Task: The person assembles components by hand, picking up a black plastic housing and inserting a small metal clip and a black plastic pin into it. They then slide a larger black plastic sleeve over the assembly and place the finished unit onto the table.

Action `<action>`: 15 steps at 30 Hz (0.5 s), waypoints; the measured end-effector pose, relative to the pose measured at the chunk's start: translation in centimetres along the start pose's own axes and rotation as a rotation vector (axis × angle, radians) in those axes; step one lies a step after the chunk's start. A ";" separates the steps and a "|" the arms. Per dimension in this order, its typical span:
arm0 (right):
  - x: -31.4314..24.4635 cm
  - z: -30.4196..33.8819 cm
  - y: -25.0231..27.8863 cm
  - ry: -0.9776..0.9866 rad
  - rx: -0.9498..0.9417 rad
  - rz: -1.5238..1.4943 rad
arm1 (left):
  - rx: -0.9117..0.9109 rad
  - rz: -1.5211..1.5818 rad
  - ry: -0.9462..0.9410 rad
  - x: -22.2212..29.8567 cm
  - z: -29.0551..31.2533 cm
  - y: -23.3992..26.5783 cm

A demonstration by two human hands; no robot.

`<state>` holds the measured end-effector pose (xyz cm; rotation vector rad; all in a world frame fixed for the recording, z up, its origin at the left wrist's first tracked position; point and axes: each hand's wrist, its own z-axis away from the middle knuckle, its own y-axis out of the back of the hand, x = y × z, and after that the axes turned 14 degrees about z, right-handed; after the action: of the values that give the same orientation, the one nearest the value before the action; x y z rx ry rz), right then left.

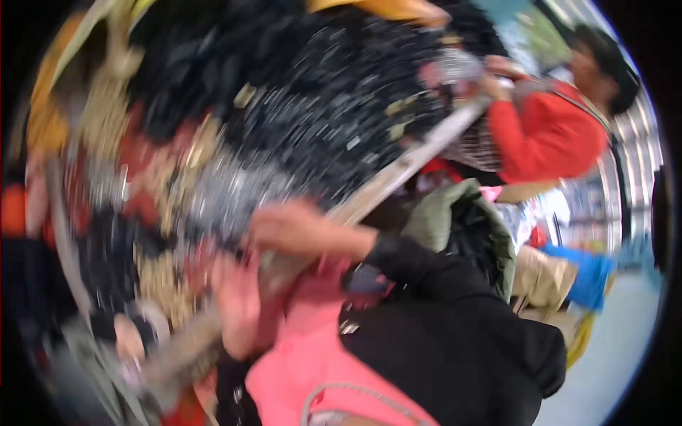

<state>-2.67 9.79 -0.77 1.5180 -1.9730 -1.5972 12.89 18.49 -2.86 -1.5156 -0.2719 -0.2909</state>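
Observation:
Motion smears most of the picture. My right hand [295,226], at the end of a black sleeve [426,266], is over the near wooden edge of a work table. Close below it to the left is my left hand [238,302], held up beside the same edge. The fingers of both are too blurred to show whether they grip anything. Just beyond them lies a shiny, clear or silvery heap [238,188] whose kind I cannot make out. Past it spreads a large pile of small black pieces [320,106].
A wooden rail [412,162] borders the table. Tan bundles [106,117] and red pieces [153,160] lie on its left part. A co-worker in red [550,135] handles something at the right; another person's orange sleeve [383,8] reaches in from the far side. A green-grey jacket [444,213] hangs nearby.

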 end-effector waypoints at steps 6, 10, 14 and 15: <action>-1.6 -1.0 1.4 -0.687 -0.207 -1.135 | 0.265 0.029 0.090 0.7 0.0 -0.2; -1.9 -1.0 0.3 -0.639 -0.189 -1.061 | 0.246 0.061 0.159 1.1 0.6 -0.4; -2.7 -0.7 0.1 -0.480 -0.132 -0.798 | 0.219 0.089 0.208 1.2 0.9 -0.2; -2.9 -0.6 0.1 -0.410 -0.105 -0.688 | 0.206 0.097 0.219 1.2 0.9 -0.2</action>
<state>-0.96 11.62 0.80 2.1026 -1.5592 -2.3957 13.92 19.40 -2.24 -1.2775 -0.0519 -0.3386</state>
